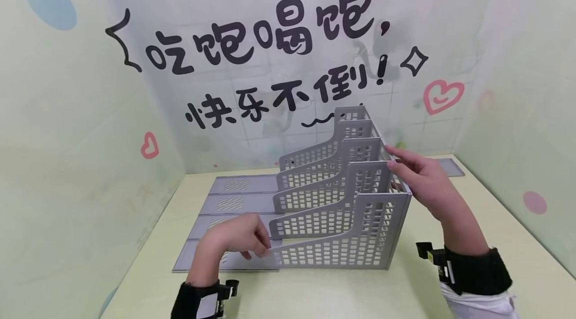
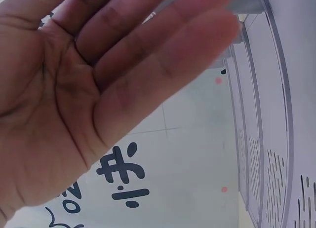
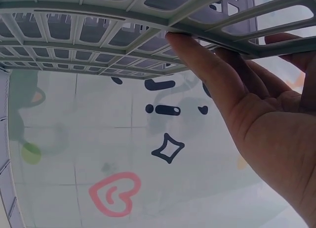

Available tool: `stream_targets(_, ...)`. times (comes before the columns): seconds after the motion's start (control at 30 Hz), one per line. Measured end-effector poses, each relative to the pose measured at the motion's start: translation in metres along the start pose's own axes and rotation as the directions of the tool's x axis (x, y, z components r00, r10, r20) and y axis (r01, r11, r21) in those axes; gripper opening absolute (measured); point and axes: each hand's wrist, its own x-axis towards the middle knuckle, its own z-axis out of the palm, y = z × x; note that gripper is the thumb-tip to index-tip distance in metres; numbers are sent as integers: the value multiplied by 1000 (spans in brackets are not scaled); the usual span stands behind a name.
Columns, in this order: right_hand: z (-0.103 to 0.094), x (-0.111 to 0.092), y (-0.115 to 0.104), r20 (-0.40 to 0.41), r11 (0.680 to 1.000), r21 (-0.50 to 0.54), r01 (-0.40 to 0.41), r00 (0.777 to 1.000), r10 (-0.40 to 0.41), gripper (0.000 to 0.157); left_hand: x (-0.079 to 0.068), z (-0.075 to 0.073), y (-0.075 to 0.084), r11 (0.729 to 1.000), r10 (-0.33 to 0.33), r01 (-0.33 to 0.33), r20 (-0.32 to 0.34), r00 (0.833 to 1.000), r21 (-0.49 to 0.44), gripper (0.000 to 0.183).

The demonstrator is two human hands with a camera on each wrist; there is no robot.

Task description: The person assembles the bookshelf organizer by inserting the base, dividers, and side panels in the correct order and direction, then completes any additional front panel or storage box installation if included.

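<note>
A grey plastic file organizer (image 1: pixel 315 254) with perforated upright dividers stands on the table, its low end at the left and tall end at the right. My right hand (image 1: pixel 427 184) grips the tall end near the top, thumb on one side and fingers reaching in at the back. The right wrist view shows its fingers (image 3: pixel 207 65) against the perforated back lattice (image 3: pixel 123 35). At the low front corner is my left hand (image 1: pixel 236 236), fingertips right at the nearest divider's tip. The left wrist view shows these fingers (image 2: pixel 158 65) mostly straight.
Flat grey panels (image 1: pixel 225 204) with slotted patches lie side by side to the left of the uprights. Another flat grey piece (image 1: pixel 451 167) lies at the back right. The pale table (image 1: pixel 315 294) is enclosed by walls, with black lettering on the back wall (image 1: pixel 261 149).
</note>
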Motion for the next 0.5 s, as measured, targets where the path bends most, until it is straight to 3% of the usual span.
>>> stream_targets(0.13, 1, 0, 0, 0, 1000, 3, -1, 1000, 1, 57, -2, 0, 1, 1000, -16, 17, 6, 1000, -17, 8)
stream_targets(0.5, -1, -1, 1, 19, 999, 28, -16, 1000, 15, 57, 2, -1, -2, 999, 35, -35, 0, 999, 20, 9)
